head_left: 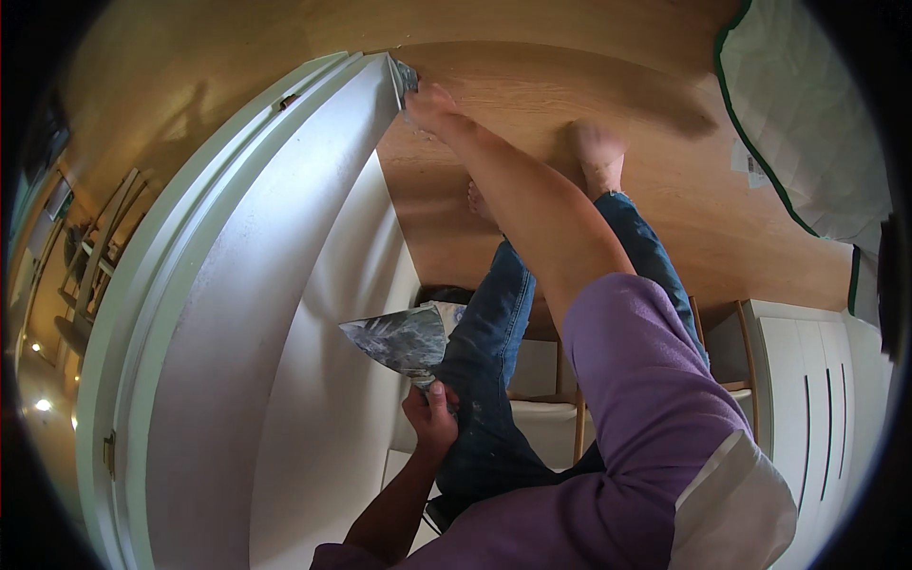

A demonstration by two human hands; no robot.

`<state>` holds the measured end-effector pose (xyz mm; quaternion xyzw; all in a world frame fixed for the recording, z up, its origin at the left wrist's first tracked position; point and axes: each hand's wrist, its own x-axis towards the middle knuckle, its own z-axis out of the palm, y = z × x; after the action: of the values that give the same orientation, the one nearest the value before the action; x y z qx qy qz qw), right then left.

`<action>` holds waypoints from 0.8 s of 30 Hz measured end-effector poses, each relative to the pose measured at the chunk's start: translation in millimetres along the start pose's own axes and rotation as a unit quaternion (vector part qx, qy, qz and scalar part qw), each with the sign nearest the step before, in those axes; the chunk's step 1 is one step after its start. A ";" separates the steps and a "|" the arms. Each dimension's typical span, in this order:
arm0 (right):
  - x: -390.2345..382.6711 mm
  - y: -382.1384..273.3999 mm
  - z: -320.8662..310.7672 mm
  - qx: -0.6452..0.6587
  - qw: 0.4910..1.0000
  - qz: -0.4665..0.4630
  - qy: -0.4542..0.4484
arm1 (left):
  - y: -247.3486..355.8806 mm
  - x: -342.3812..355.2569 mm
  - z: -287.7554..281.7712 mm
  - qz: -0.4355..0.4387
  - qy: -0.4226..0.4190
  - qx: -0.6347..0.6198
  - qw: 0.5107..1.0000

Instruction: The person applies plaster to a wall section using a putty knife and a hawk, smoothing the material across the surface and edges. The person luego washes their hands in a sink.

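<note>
My left hand (432, 415) is closed round the handle of a wide putty knife (399, 342). Its broad grey blade is smeared with whitish material and points away to the left, beside my thigh. My right arm stretches far ahead, where my right hand (433, 107) grips a second, smaller-looking putty knife (407, 79). That blade lies against the end of the white wall edge (285, 190), close to the wooden floor. Fingers hide most of its handle, and I cannot tell whether anything is on the blade.
A pale door frame (157, 313) with metal fittings runs along the left. Wooden chairs stand beyond it and behind my legs. A white quilted cover with green edging (807, 114) lies at the far right, near a white cabinet (807, 399). My bare feet (598, 147) are on the floor.
</note>
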<state>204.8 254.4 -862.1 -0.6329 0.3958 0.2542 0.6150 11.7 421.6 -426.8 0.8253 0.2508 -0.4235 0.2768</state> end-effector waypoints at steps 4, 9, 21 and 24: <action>6.6 -19.7 0.4 0.040 0.997 0.043 -0.042 | -1.9 -1.7 -0.9 -0.019 0.012 -0.033 0.999; 4.4 -11.9 11.0 0.034 0.999 -0.015 -0.002 | -2.7 4.1 -0.7 0.002 -0.008 -0.017 1.000; 12.2 15.9 -14.6 0.013 0.997 0.066 -0.040 | 10.5 3.5 -2.8 -0.033 -0.017 -0.023 0.999; -5.3 -14.9 -17.2 0.093 0.989 0.073 -0.085 | 9.1 0.9 -0.5 -0.012 -0.004 -0.026 1.000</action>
<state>211.1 237.5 -847.3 -0.5186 0.4086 0.3136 0.6825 18.3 415.5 -425.0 0.8132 0.2706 -0.4231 0.2942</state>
